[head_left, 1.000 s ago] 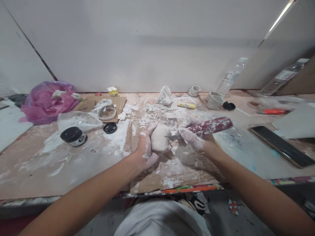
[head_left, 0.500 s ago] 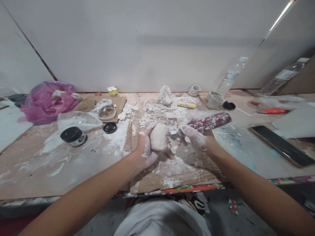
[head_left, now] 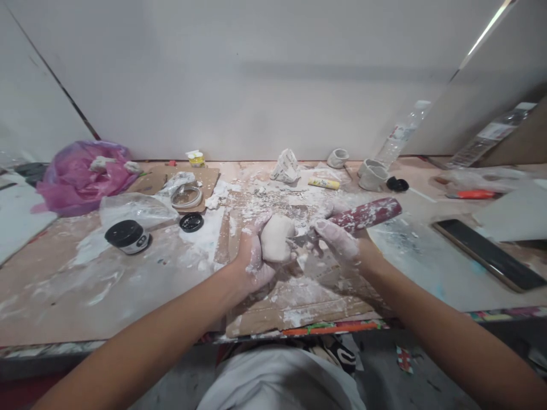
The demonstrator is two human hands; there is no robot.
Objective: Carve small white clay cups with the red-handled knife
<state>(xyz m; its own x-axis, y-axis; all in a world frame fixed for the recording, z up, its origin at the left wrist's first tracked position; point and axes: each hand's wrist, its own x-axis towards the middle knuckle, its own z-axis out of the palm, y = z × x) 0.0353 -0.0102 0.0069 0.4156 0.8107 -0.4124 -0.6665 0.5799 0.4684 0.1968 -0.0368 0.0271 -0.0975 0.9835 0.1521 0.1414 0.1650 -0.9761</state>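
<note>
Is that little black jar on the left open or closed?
Closed. The black jar stands upright with its black lid on; no opening shows. A separate black lid lies flat beside it on the table.

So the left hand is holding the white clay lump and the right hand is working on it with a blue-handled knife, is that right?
Not quite. The head view shows the knife in the right hand has a red handle, not blue. The left hand does hold the white clay lump.

The light is soft and even, with a bright strip of glare at 1 o'clock, faint shadows, and straight lines bending near the edges.
</note>
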